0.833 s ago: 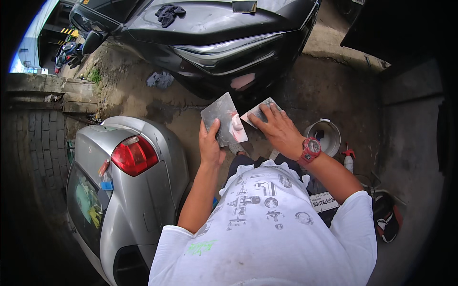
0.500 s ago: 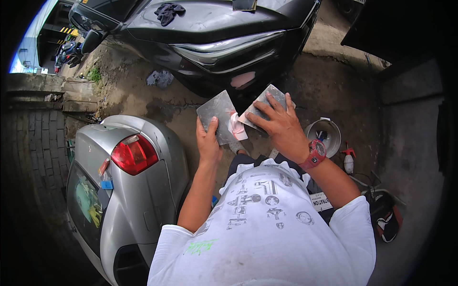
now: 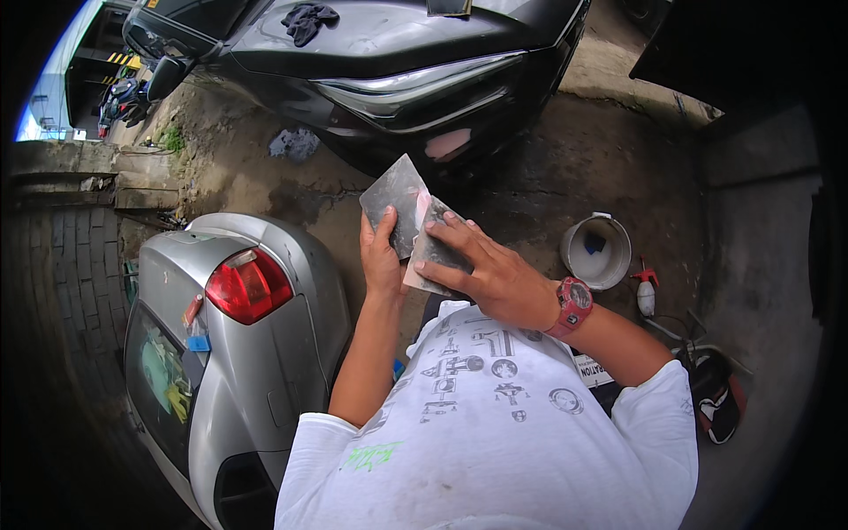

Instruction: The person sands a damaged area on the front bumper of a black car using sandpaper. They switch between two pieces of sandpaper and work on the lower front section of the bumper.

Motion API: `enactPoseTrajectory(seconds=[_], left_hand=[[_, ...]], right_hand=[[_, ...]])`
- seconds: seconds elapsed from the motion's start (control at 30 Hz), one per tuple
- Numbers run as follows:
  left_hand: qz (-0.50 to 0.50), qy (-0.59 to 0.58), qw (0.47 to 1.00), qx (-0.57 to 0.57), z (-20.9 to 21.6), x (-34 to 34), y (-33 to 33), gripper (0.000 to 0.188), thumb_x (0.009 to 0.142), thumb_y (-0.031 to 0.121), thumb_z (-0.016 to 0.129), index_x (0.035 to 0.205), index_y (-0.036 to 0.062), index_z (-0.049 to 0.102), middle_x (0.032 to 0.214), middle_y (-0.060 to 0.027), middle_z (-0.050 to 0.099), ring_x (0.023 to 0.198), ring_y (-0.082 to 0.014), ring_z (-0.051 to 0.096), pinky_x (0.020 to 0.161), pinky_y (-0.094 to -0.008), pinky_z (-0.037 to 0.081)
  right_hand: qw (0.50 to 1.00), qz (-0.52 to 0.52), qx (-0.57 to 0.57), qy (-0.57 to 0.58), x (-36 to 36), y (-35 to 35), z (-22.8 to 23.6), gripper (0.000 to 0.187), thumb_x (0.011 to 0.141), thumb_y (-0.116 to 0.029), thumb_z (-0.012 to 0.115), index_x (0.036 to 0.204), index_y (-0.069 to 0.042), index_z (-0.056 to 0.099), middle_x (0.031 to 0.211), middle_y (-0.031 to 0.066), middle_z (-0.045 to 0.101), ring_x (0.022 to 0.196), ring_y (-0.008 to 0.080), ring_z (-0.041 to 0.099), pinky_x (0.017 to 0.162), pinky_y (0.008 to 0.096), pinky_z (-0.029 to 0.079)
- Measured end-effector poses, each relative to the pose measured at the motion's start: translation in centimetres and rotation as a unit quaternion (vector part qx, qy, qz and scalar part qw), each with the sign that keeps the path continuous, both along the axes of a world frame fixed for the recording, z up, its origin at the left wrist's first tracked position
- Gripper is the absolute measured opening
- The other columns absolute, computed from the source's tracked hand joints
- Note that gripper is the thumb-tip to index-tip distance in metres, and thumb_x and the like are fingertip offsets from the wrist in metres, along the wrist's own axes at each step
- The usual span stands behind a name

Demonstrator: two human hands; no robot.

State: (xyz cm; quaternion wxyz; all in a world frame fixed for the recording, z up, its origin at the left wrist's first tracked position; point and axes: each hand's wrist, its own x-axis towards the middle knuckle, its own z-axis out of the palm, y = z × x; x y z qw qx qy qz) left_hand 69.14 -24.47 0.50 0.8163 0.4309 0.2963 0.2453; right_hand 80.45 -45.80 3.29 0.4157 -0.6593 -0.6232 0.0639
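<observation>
Above dirt ground (image 3: 565, 168), spreader (image 3: 439, 250) under right hand (image 3: 495, 278).

The right hand (image 3: 495, 278) has drawn its grey scraper (image 3: 437, 247) down across the left plate (image 3: 395, 199).

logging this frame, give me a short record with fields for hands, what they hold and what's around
left hand: grips the grey board from below
right hand: fingers spread on the scraper, pressing it to the board
paste: pink smear where the two meet
left: silver car
ahead: dark car
right: white bucket, spray bottle
</observation>
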Motion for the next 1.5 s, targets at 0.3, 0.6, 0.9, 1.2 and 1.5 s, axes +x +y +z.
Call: enactPoseTrajectory(seconds=[0.3, 0.6, 0.9, 1.2, 1.5], left_hand=[[-0.057, 0.023, 0.996, -0.07, 0.9, 0.1, -2.3, 0.047, 0.111, 0.015, 0.064, 0.156, 0.0083, 0.052, 0.141, -0.0102, 0.068, 0.127, -0.0221, 0.071, 0.108, -0.0416, 0.059], [0.079, 0.017, 0.994, 0.076, 0.4, 0.8, -0.8, 0.041, 0.114, 0.018, 0.062, 0.152, 0.008, 0.052, 0.141, -0.0106, 0.068, 0.127, -0.0217, 0.07, 0.107, -0.0411, 0.06], [-0.182, -0.016, 0.973, -0.142, 1.3, -1.1, -0.7, 0.047, 0.112, 0.018, 0.064, 0.157, 0.007, 0.052, 0.142, -0.0105, 0.07, 0.125, -0.0223, 0.073, 0.108, -0.0397, 0.06], [-0.146, 0.036, 0.985, 0.079, 0.4, -0.3, -2.5, 0.047, 0.114, 0.023, 0.067, 0.155, 0.005, 0.051, 0.136, -0.0073, 0.068, 0.119, -0.014, 0.068, 0.103, -0.0301, 0.056], [0.076, 0.046, 0.993, 0.073, -1.3, -1.3, -0.7, 0.039, 0.113, 0.016, 0.063, 0.15, 0.006, 0.053, 0.135, -0.01, 0.07, 0.119, -0.0202, 0.071, 0.103, -0.036, 0.059]], right_hand=[[0.956, -0.113, -0.007, 0.269, 2.1, 1.1, -2.2, 0.068, 0.097, 0.009, 0.059, 0.159, -0.014, 0.048, 0.151, 0.0161, 0.054, 0.131, 0.0384, 0.068, 0.101, 0.0461, 0.063], [0.78, 0.032, -0.165, 0.602, 1.5, 0.5, -1.6, 0.035, 0.107, -0.003, 0.065, 0.143, 0.001, 0.065, 0.127, 0.0088, 0.076, 0.116, 0.016, 0.072, 0.103, 0.0341, 0.059], [0.661, 0.019, -0.032, 0.75, 5.7, -1.9, -4.7, 0.043, 0.102, -0.009, 0.08, 0.141, -0.001, 0.062, 0.128, 0.0072, 0.075, 0.119, 0.0137, 0.071, 0.108, 0.0342, 0.056], [0.971, -0.208, -0.073, -0.087, 2.7, 0.7, -0.6, 0.058, 0.089, -0.005, 0.078, 0.144, -0.02, 0.07, 0.147, 0.0125, 0.066, 0.14, 0.0385, 0.061, 0.122, 0.0575, 0.045], [0.994, -0.015, -0.056, -0.087, -1.4, -1.2, -0.2, 0.065, 0.089, -0.015, 0.085, 0.15, -0.026, 0.067, 0.163, 0.0092, 0.053, 0.157, 0.0431, 0.045, 0.126, 0.0809, 0.027]])
